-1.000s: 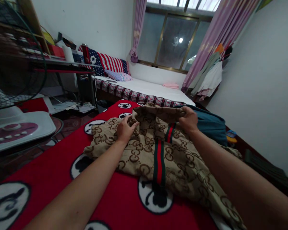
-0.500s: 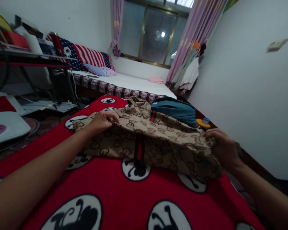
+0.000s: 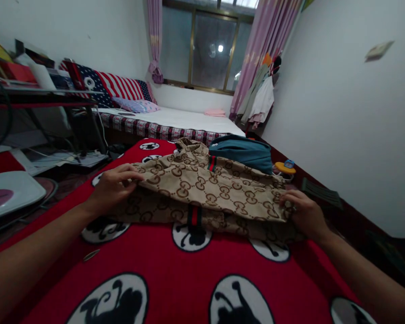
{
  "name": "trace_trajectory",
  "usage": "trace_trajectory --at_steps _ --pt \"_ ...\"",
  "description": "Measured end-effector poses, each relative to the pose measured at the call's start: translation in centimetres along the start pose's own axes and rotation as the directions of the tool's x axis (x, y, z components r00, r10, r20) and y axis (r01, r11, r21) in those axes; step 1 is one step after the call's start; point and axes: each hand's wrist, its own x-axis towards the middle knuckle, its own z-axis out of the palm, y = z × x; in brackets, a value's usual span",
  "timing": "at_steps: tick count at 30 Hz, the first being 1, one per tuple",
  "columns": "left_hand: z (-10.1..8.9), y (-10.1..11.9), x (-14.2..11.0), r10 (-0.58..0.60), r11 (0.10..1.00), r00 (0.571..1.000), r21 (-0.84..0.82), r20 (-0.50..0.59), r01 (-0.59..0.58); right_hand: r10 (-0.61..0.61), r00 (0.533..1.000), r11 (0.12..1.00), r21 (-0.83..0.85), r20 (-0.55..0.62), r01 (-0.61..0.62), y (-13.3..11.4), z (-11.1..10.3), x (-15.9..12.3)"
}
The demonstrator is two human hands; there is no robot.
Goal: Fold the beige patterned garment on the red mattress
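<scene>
Far left we have a cluttered desk (image 3: 54, 100), then our left hand (image 3: 113, 186) pinching the left end of the tan patterned garment (image 3: 202, 189), which lies across the red printed blanket (image 3: 175, 279). Next come a white-covered bed (image 3: 178, 118) beneath a window (image 3: 211, 54), a teal bundle (image 3: 243, 150) just behind the garment, our right hand (image 3: 303, 211) gripping the garment's other end, and the white wall (image 3: 340, 117).

A single head-worn camera looks forward and down over the red blanket (image 3: 175, 288), its wide view taking in the patterned garment (image 3: 205, 184) close by, between left hand (image 3: 113, 186) and right hand (image 3: 305, 211). Farther off it faces the bed (image 3: 178, 118) and window (image 3: 212, 54), with the desk (image 3: 54, 96) leftward and bare wall (image 3: 344, 135) rightward.
</scene>
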Motion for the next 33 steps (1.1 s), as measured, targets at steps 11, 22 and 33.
trace_trajectory --at_steps 11,22,33 --pt "-1.4 -1.0 -2.4 -0.006 1.0 0.83 0.005 0.558 0.004 -0.172 0.918 0.981 0.144 0.358 0.127 -4.0 -2.8 -1.6" --pt "-2.0 1.3 -0.4 0.047 0.987 0.815 0.098 0.578 -0.126 -0.099 0.93 0.993 0.095 0.355 0.07 -6.1 -1.5 -1.7" --pt "3.4 1.9 4.5 -0.267 0.938 0.855 -0.084 0.444 0.337 0.327 0.934 0.93 0.128 0.141 -0.345 -0.4 0.4 2.0"
